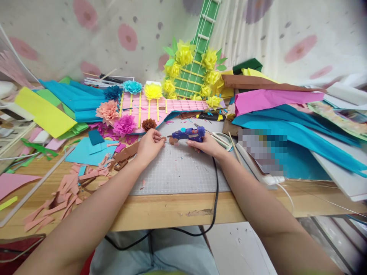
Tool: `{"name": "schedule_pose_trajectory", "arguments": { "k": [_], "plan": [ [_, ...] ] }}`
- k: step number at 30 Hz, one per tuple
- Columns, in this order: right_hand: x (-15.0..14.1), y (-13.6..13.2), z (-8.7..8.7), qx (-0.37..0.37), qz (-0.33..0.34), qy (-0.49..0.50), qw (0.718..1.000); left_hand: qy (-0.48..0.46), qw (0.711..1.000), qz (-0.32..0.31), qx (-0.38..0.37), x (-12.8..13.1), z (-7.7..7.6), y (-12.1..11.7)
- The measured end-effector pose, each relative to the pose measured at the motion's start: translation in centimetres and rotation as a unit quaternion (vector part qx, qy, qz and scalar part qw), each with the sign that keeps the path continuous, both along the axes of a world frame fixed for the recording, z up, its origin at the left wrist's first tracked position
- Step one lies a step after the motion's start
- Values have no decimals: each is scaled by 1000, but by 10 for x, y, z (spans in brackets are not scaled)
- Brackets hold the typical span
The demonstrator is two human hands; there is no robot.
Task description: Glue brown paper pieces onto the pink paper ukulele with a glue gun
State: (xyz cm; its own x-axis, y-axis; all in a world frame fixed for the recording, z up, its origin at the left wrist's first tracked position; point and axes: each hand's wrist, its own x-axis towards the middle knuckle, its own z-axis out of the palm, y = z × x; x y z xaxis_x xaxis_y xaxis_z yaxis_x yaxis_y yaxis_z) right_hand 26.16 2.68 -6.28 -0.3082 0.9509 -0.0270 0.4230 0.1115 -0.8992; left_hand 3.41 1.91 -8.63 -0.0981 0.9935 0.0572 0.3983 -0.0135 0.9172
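My right hand [207,144] is wrapped round a blue glue gun [187,134], its nozzle pointing left. Facing the nozzle, my left hand [151,144] pinches a small brown paper piece [163,139] between thumb and fingertips. Just beyond my left hand lies a pink paper guitar [156,109] with yellow strips across it. Along its edge sit a brown paper flower [149,124], a magenta flower [124,125], a peach flower [107,111] and a yellow flower [153,91]. Another brown piece [173,141] shows beneath the gun's nozzle.
Under my hands is a grey cutting mat [177,175]. A green paper guitar [197,57] leans at the back. Peach paper scraps [64,193] cover the left side. Scissors [222,140] and blue crepe paper [286,124] lie right. The gun's black cord [215,194] drops over the table edge.
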Motion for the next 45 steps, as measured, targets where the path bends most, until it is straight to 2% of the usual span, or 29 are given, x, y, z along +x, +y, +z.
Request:
{"name": "schedule_pose_trajectory", "arguments": {
  "k": [4,11,21,27,45],
  "plan": [
    [-1,-1,-3,35,16,-53,998,-19,1000,-3,-6,0,0,1],
    [0,1,-3,30,23,-85,996,-47,999,3,1,-1,-2,1],
    [0,3,-3,39,28,-69,996,-80,997,4,9,0,-5,2],
    [0,4,-5,55,20,-62,996,-68,998,3,7,0,-3,1],
    [0,4,-5,31,3,-56,998,-39,999,-13,16,-1,-4,1]
  ]
}}
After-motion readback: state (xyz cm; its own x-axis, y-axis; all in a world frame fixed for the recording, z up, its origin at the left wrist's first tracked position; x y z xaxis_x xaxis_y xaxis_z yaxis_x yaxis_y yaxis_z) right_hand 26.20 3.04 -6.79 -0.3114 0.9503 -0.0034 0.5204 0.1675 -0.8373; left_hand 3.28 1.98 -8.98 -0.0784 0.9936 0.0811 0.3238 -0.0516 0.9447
